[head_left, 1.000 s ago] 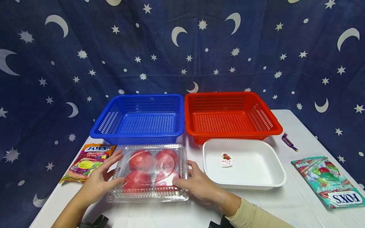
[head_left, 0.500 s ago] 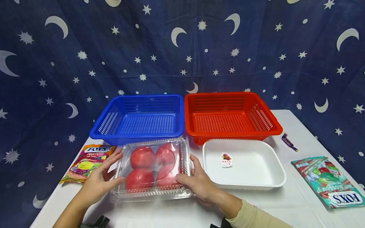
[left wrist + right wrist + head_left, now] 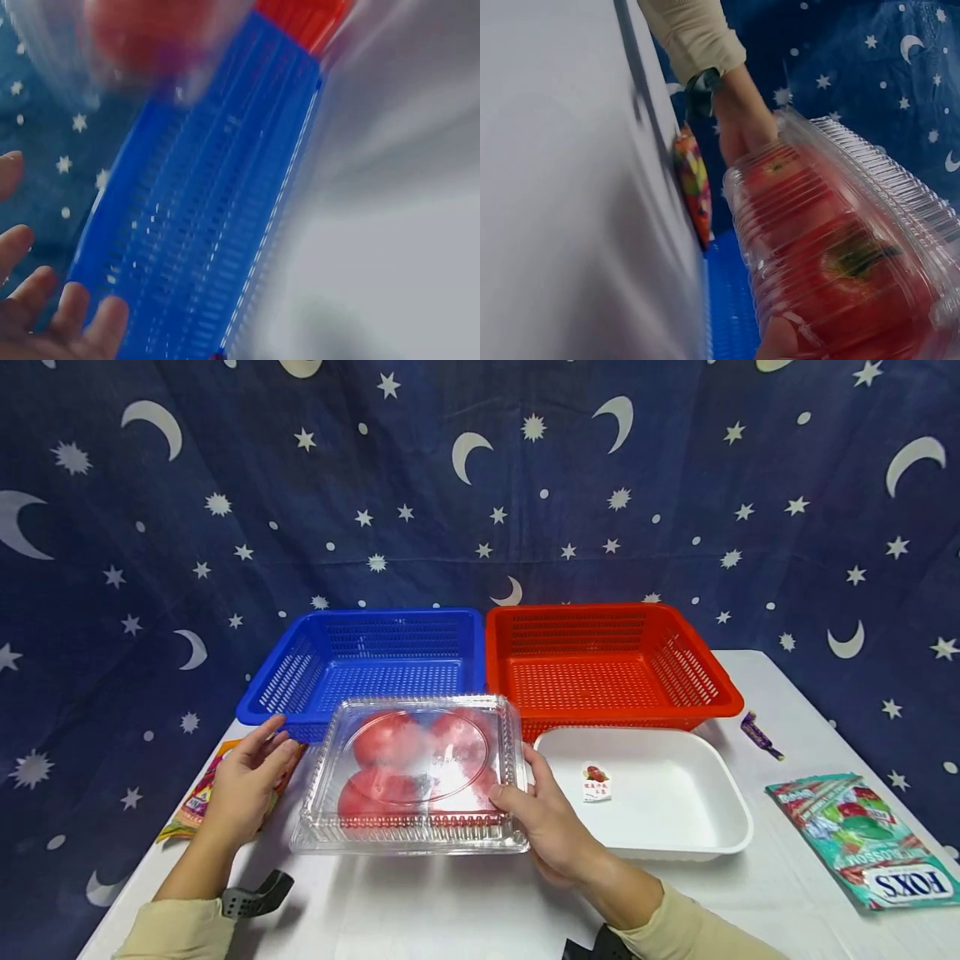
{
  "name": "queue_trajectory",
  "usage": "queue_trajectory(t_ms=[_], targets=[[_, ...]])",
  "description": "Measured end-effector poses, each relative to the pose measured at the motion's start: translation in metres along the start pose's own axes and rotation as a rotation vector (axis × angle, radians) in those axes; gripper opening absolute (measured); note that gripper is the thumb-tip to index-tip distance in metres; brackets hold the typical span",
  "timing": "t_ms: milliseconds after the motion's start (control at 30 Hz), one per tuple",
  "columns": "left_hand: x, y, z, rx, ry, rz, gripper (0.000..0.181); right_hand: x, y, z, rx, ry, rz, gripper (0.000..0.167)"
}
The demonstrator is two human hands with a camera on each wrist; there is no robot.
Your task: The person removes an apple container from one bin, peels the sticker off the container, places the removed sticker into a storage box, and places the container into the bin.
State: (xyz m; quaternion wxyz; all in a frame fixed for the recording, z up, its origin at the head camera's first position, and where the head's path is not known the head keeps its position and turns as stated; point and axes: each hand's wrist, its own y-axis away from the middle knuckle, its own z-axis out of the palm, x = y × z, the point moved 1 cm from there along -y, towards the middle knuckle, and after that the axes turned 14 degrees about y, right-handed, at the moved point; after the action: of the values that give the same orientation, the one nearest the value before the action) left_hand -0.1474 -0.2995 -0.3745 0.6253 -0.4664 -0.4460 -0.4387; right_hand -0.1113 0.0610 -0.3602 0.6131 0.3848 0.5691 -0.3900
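Note:
A clear plastic clamshell box [image 3: 420, 777] with several red tomatoes [image 3: 855, 277] inside hangs above the table in front of the baskets. My right hand [image 3: 558, 822] grips its right side, thumb on the front corner. Left of the box is my left hand [image 3: 243, 781], apart from it, fingers loosely extended over a FOXS candy bag [image 3: 191, 806] that it partly hides. Green stems show through the box wall in the right wrist view. In the left wrist view, the left fingers [image 3: 71, 311] hold nothing, and the box is blurred at the top.
Behind the box stand a blue basket [image 3: 360, 714] and a red basket [image 3: 615, 721], side by side. A white tray [image 3: 675, 802] with a sticker [image 3: 597, 782] lies right of it. Farther right are a small purple-wrapped candy [image 3: 761, 735] and a green FOXS bag [image 3: 866, 839].
The tomato box has risen off the table and moved slightly right and back in my right hand. My left hand has come away from its left side and shifted left.

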Motion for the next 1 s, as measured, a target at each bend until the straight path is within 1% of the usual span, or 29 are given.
queue_trajectory(t_ms=[33, 100, 200, 267, 433, 533, 633, 700, 767, 867, 933, 1000], targets=[[0.0, -0.005, -0.001, 0.034, -0.078, -0.018, 0.056, -0.002, 0.0, -0.001, 0.006, 0.006, -0.005, 0.076], [0.0, -0.014, -0.003, 0.065, -0.217, -0.042, 0.062, -0.007, 0.0, -0.004, 0.009, 0.014, -0.017, 0.076], [0.0, -0.024, -0.003, 0.072, -0.354, -0.048, 0.066, -0.014, 0.0, -0.007, 0.012, 0.028, -0.028, 0.075], [0.0, -0.028, -0.001, 0.077, -0.397, -0.046, 0.066, -0.019, 0.0, -0.009, 0.013, 0.03, -0.036, 0.073], [-0.002, -0.032, 0.004, 0.108, -0.438, -0.045, 0.067, -0.036, -0.004, -0.014, 0.016, 0.016, -0.055, 0.071], [-0.004, -0.034, 0.007, 0.142, -0.432, -0.032, 0.065, -0.047, -0.01, -0.018, 0.023, 0.014, -0.077, 0.071], [-0.005, -0.035, 0.011, 0.201, -0.443, -0.015, 0.061, -0.057, -0.018, -0.022, 0.042, 0.025, -0.103, 0.07], [-0.006, -0.036, 0.013, 0.256, -0.446, 0.001, 0.055, -0.063, -0.025, -0.025, 0.062, 0.022, -0.108, 0.068], [-0.006, -0.037, 0.014, 0.301, -0.442, 0.027, 0.052, -0.067, -0.031, -0.028, 0.083, 0.016, -0.104, 0.067], [-0.008, -0.039, 0.014, 0.362, -0.436, 0.055, 0.051, -0.071, -0.041, -0.03, 0.115, 0.003, -0.076, 0.066], [-0.009, -0.04, 0.012, 0.382, -0.416, 0.053, 0.057, -0.072, -0.047, -0.031, 0.128, 0.001, -0.064, 0.067], [-0.01, -0.04, 0.01, 0.4, -0.396, 0.018, 0.064, -0.073, -0.054, -0.031, 0.138, 0.004, -0.053, 0.069]])
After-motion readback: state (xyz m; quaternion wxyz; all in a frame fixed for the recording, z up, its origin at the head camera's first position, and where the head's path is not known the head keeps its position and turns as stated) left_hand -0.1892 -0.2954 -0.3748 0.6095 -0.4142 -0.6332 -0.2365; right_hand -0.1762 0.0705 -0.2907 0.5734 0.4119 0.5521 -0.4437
